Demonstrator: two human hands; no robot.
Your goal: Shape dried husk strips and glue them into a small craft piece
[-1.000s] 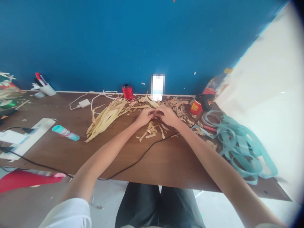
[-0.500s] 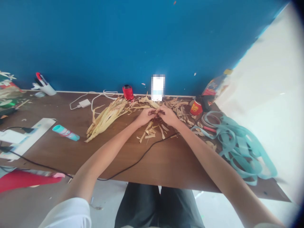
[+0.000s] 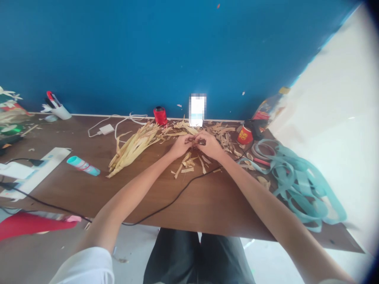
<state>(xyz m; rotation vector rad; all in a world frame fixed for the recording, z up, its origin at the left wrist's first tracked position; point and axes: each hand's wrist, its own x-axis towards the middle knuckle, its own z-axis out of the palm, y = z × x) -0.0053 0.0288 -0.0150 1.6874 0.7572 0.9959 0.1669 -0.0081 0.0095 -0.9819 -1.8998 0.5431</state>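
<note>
My left hand (image 3: 180, 145) and my right hand (image 3: 209, 144) meet fingertip to fingertip above the middle of the brown table (image 3: 201, 201). Both are closed in a pinch on a small dark piece (image 3: 195, 141) held between them; it is too small to name. Under the hands lie loose scraps of dried leaf (image 3: 189, 162). A long bundle of pale dried leaf strips (image 3: 133, 148) lies to the left of my left hand. More shredded leaf (image 3: 220, 134) is heaped behind my right hand.
A black cable (image 3: 166, 203) crosses the table from the left edge towards the hands. A teal tube (image 3: 83, 165) lies at left, a red spool (image 3: 160, 115) and a white charger (image 3: 106, 129) by the blue wall, a red cup (image 3: 244, 135) and teal strap loops (image 3: 296, 181) at right.
The hands have stayed together at the same spot, with only small finger movements; the fingertips now sit slightly higher on the dark piece.
</note>
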